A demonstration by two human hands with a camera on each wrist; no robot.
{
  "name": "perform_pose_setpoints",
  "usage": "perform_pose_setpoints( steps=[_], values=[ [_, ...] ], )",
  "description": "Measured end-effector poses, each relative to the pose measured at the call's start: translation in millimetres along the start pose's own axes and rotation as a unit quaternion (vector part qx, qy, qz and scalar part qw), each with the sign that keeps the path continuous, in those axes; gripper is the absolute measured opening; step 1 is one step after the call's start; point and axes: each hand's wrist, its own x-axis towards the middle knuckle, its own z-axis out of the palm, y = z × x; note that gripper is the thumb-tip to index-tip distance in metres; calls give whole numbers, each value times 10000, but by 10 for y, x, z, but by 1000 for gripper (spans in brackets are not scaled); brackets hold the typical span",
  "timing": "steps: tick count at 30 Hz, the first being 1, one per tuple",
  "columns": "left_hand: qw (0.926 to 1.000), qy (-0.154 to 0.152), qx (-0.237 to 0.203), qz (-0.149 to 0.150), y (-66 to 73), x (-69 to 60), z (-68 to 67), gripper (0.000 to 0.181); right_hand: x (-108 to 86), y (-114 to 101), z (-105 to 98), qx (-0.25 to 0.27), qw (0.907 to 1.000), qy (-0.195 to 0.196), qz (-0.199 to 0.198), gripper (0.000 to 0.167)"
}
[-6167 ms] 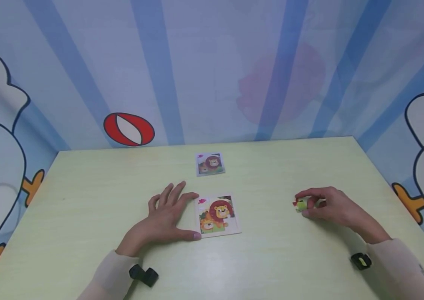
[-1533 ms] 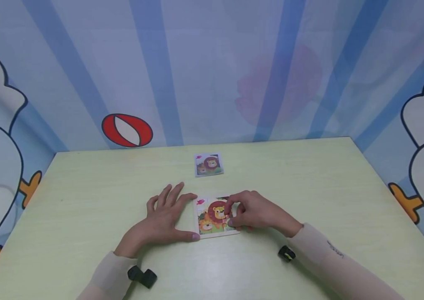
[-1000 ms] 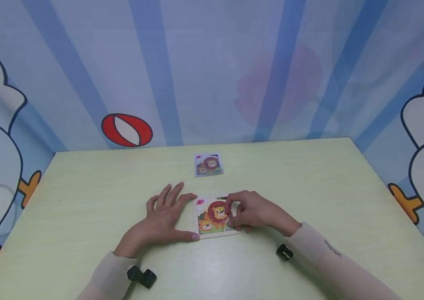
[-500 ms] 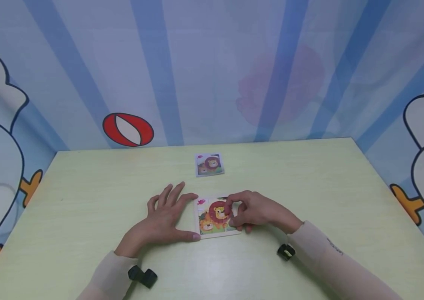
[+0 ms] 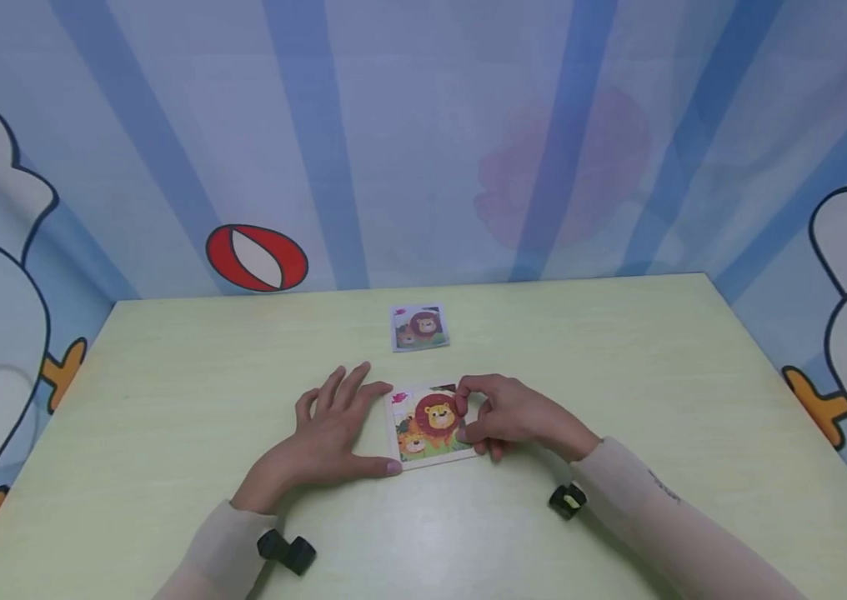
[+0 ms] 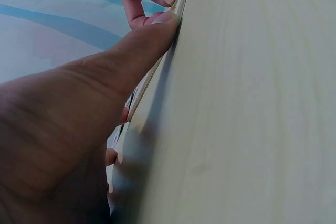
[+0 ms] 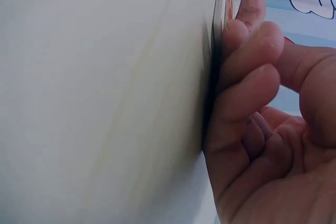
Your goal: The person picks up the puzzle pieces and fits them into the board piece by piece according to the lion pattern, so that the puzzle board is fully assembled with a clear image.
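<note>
In the head view a square jigsaw puzzle [image 5: 431, 423] with a lion picture lies flat on the table. My left hand [image 5: 326, 437] spreads beside it, the index fingertip at the far left corner and the thumb touching the near left corner. Curled over the right side, my right hand [image 5: 517, 417] has thumb and index fingertips on a green puzzle piece [image 5: 457, 444] at the lower right. Those fingers hide part of the puzzle's right edge. In the left wrist view the left thumb [image 6: 142, 45] presses the board's edge. The right wrist view shows curled right fingers [image 7: 247, 87] beside the board.
A smaller square card [image 5: 419, 327] with the same lion picture lies beyond the puzzle. The pale table [image 5: 191, 367] meets a blue striped backdrop [image 5: 423, 150] at its far edge. Each wrist carries a black camera [image 5: 287, 551].
My right hand has come left from the table's right side with the piece, and the lower right gap now shows green. Just now the puzzle has turned slightly, its right side shifting away.
</note>
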Motion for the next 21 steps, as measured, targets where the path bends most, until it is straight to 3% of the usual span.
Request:
perform_pose_setpoints(
  steps=[11,21],
  values=[
    [10000,-14,3,-20,-14,-18,2,101,-19,23,-4,392,9992,-67,-39,26],
    [9999,-82,72,11,-5,-36,-12,101,-32,64,-2,409,9990,-2,-182,27]
  ],
)
